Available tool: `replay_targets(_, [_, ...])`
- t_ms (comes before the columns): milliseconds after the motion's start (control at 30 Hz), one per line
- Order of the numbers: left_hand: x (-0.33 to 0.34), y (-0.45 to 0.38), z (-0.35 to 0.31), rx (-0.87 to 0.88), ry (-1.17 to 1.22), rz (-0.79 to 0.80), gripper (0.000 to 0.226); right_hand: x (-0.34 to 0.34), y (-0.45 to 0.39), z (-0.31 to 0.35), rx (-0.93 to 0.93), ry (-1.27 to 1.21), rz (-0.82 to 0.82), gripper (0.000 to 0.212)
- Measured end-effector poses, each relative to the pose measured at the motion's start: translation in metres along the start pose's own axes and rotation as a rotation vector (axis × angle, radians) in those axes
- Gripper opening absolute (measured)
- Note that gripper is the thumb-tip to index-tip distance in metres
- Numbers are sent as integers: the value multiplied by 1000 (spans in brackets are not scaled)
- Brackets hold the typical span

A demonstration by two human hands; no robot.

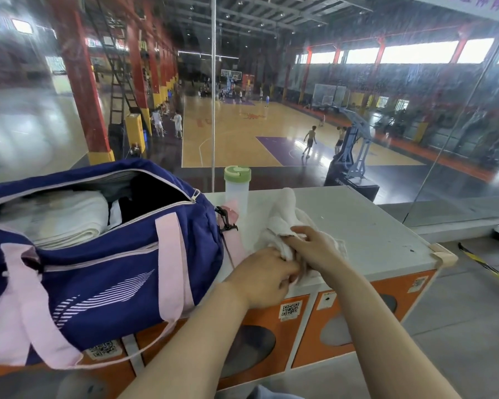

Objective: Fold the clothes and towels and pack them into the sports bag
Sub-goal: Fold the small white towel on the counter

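Observation:
A navy sports bag [104, 272] with pink straps stands unzipped on the left of a white cabinet top [366, 226]. Inside it lies a folded white towel [61, 217] beside dark clothing. To the right of the bag a small white towel [285, 214] is bunched up on the cabinet top. My left hand [260, 277] grips its near edge. My right hand [317, 249] pinches the same towel just to the right, fingers touching the left hand.
A clear bottle with a green lid [237, 185] stands behind the towel, close to the bag's end. A glass wall [415, 125] rises right behind the cabinet, overlooking a basketball court. The cabinet front is orange with round openings [251, 349]. The cabinet's right edge drops to a grey floor.

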State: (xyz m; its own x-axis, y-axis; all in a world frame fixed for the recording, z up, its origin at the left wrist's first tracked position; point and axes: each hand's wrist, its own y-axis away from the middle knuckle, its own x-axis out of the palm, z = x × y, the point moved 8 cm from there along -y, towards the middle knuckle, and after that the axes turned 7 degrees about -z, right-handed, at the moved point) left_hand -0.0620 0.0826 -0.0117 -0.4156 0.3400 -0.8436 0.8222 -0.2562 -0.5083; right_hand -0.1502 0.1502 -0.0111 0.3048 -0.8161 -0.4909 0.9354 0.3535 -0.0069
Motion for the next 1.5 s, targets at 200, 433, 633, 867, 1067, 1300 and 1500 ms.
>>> replay_targets(200, [0, -1, 7, -174, 225, -64, 32, -11, -10, -13, 71, -209, -98, 27])
replay_targets(433, [-21, 6, 48, -706, 913, -532, 8, -16, -19, -6, 82, -1108, 29, 23])
replay_targets(633, [21, 18, 69, -1242, 1224, -254, 33, -12, -10, -32, 192, -743, -66, 21])
replay_targets(867, [29, 13, 53, -949, 1036, -17, 23, -8, -2, -41, 263, -648, -73, 36])
replay_targets(1067, [-17, 4, 66, -847, 771, -441, 16, -27, -7, -18, 135, -714, -181, 25])
replay_targets(1300, [-59, 14, 80, -923, 823, -782, 24, -54, -7, 26, -18, -712, -300, 22])
replay_targets(1500, [-48, 17, 89, -992, 783, -651, 16, -61, -5, 83, -259, -477, -196, 19])
